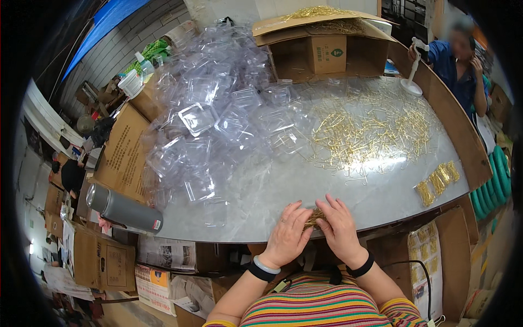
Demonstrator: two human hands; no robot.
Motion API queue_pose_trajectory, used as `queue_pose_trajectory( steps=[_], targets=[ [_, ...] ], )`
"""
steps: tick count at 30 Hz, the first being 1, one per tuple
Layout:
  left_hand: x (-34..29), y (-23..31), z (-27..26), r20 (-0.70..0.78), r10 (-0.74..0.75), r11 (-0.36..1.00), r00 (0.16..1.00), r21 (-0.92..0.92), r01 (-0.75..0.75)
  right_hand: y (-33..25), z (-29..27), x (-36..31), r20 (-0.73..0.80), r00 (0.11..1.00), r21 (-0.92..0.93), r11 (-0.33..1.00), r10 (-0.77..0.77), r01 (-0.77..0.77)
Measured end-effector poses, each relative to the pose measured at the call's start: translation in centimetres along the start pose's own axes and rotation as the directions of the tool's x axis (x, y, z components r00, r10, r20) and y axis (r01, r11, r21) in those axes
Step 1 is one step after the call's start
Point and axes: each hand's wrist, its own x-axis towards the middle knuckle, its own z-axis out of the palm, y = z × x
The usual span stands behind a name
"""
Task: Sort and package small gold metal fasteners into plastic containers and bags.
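Observation:
At the table's near edge, my left hand (pixel 287 233) and my right hand (pixel 339 224) close in from either side on a small bundle of gold wire hooks (pixel 314 217). Fingers of both hands cover much of the bundle. Loose gold wire hooks (pixel 370 133) lie scattered over the grey marbled tabletop (pixel 261 191), ahead and to the right. Several gathered bundles of hooks (pixel 437 181) sit in a row near the table's right edge. A tall heap of transparent plastic boxes (pixel 212 114) covers the left part of the table.
A cardboard box (pixel 329 54) with more hooks on top stands at the back. Cardboard strips (pixel 463 125) wall the right edge. A grey flask (pixel 124 209) lies by the left edge. Below right is a carton (pixel 425 261) holding hook bundles. Another person (pixel 457 68) is beyond, far right.

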Motion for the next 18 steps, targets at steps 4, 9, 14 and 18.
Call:
queue_pose_trajectory(
  steps=[4,9,14,18],
  targets=[
    [-0.3,0.0,0.6,0.008,-0.038,0.998,0.999,0.042,0.037,-1.5,-0.6,-0.5,0.135,0.991,-0.085,0.996,-0.014,0.025],
    [-0.3,0.2,0.8,-0.024,-0.043,0.996,0.999,0.081,0.045,-1.3,-0.5,-0.6,0.088,0.993,-0.020,0.997,0.082,-0.081],
    [-0.2,0.1,1.0,-0.025,-0.034,0.996,0.999,0.086,0.036,-1.0,0.1,-0.1,0.054,0.996,0.001,0.998,0.068,-0.068],
    [-0.5,-0.1,0.8,-0.025,-0.045,0.999,0.999,0.025,0.046,-0.2,0.7,0.1,-0.006,0.991,0.124,0.984,0.133,-0.131]
  ],
)
